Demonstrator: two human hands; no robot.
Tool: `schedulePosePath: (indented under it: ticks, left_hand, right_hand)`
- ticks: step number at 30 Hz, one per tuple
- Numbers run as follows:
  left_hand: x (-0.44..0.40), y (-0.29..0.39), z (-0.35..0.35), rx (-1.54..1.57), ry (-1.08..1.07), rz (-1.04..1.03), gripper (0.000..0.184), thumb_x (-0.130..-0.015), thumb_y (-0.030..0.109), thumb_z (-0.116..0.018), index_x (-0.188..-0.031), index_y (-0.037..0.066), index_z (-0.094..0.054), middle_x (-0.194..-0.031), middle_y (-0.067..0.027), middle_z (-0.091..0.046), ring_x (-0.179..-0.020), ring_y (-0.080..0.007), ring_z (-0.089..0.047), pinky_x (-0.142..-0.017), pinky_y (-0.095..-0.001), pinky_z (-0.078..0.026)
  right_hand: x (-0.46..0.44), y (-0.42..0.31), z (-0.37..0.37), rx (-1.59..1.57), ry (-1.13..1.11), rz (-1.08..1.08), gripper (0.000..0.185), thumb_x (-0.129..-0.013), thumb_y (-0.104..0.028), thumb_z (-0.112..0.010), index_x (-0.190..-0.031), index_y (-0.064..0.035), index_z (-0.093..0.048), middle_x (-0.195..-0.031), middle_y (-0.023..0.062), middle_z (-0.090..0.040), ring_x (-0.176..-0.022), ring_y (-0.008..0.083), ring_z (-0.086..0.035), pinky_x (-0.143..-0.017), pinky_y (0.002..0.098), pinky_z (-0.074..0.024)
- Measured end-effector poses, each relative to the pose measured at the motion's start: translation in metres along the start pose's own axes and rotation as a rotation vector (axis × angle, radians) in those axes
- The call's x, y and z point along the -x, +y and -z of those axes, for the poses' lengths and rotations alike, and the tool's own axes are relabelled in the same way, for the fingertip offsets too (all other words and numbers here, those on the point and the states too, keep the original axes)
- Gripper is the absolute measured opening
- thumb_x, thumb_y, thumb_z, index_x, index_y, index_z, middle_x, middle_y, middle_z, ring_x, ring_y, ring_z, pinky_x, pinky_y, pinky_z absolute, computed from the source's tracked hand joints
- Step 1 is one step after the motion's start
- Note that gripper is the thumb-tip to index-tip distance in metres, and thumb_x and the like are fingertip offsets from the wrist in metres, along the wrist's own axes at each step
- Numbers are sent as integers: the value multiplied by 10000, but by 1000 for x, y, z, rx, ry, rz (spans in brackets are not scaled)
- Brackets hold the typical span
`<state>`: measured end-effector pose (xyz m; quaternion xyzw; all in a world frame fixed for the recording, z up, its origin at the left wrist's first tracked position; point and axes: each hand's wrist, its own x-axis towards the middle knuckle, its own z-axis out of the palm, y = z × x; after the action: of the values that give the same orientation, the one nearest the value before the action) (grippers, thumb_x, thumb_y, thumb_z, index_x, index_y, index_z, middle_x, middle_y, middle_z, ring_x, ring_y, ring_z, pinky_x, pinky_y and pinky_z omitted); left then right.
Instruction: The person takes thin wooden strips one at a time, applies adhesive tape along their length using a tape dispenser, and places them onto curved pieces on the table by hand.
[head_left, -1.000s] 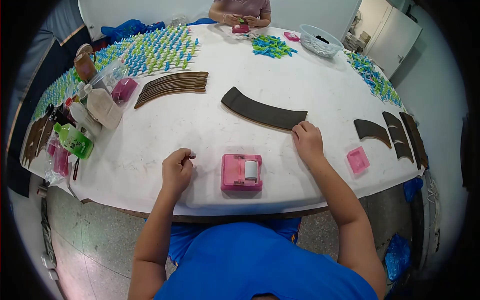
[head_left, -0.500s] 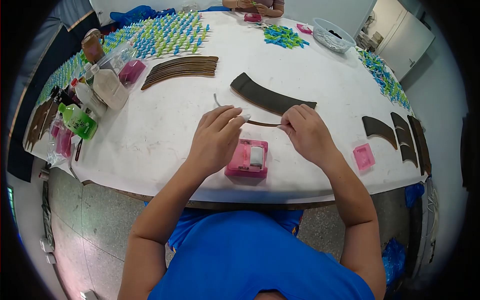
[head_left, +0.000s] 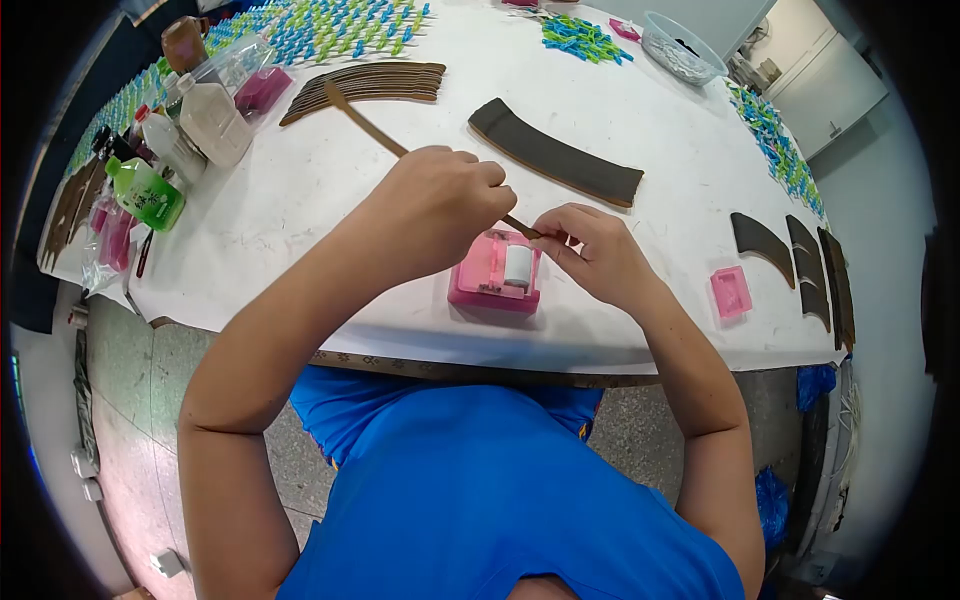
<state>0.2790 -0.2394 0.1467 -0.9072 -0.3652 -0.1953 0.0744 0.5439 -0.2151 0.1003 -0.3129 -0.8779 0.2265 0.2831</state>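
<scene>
White-covered table (head_left: 235, 240): work is best kept over the bare patch near the body, clear of the broad dark curved piece (head_left: 560, 155) beyond the hands and the fanned stack (head_left: 370, 78) of curved strips at upper left. Left hand (head_left: 445, 200): folded round the middle of the strip; judged best as the steady support, firm but not crushing. Right hand (head_left: 592, 248): thumb and forefinger pinching the strip's near end; a flat pinch should limit twist. Pink dispenser (head_left: 487, 270): on the table just below the hands; keep knuckles off its front edge. Narrow brown strip (head_left: 368, 122): held aloft between both hands, its long free end slanting over toward the fanned stack; suggest watching that end, as it could snag or swing. White roll (head_left: 518, 266): seated in the dispenser, apparently within easy reach of the right hand. Not resolved: strip's mid-length, covered by the left hand; left fingertips, curled out of sight; any tape at the pinched end, too small to tell.
</scene>
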Motion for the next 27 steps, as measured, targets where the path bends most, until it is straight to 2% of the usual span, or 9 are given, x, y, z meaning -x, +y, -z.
schedulePosePath:
  ticks: [2,4,8,11,15,21,25,27]
  left_hand:
    - [-5,1,8,-27,-79,-38,140,-803,-3,-709,-909,84,-738,-877,-70,-692,-923,-279,-698,-882,-409,-538]
    - [-11,5,15,-64,-101,-67,128,-800,2,-717,-885,93,-746,-870,-57,-698,-945,-257,-690,-894,-395,-532]
    - [-19,14,21,-150,-202,-102,90,-814,40,-728,-814,121,-768,-831,-22,-700,-990,-210,-664,-930,-362,-511]
    - [-21,16,18,-167,-226,-118,90,-837,74,-723,-801,133,-780,-806,-19,-697,-977,-206,-667,-943,-356,-503]
    - [-22,17,16,-178,-226,-126,110,-858,95,-713,-791,134,-790,-797,-18,-695,-969,-200,-665,-951,-350,-497]
    - [-15,14,16,-175,-201,-117,100,-823,58,-721,-794,124,-791,-790,-28,-691,-946,-209,-663,-942,-352,-501]
    - [3,6,4,-58,-130,-82,110,-801,26,-713,-852,93,-783,-818,-52,-690,-929,-236,-662,-886,-370,-536]
    - [14,0,-10,-21,-104,-76,130,-798,20,-710,-882,85,-785,-838,-59,-696,-923,-245,-666,-863,-379,-549]
  right_hand:
    - [0,-2,-3,-44,-24,-3,139,-937,-30,-767,-1070,-14,-727,-930,107,-729,-824,216,-710,-734,337,-580]
    - [-1,-3,-5,-59,-88,-35,134,-930,-14,-723,-1062,-33,-717,-949,115,-745,-870,271,-736,-755,370,-600]
    - [1,3,-16,-53,-73,14,166,-915,-14,-728,-1078,-43,-713,-944,114,-751,-851,279,-741,-751,371,-600]
    - [1,3,-20,-37,-107,-2,174,-904,-20,-739,-1073,-46,-711,-928,112,-750,-836,286,-744,-749,375,-599]
    - [1,6,-24,4,-85,32,180,-892,-20,-743,-1066,-48,-709,-922,114,-751,-850,282,-743,-752,382,-602]
    - [0,6,-28,19,-49,44,171,-883,-12,-761,-1049,-31,-726,-927,117,-756,-846,259,-744,-744,367,-608]
    - [4,10,-27,8,-43,43,199,-876,16,-758,-1070,-24,-748,-945,108,-754,-840,228,-742,-742,345,-611]
    - [7,11,-23,13,-53,47,202,-875,3,-749,-1073,-42,-748,-930,107,-754,-834,241,-736,-739,361,-606]
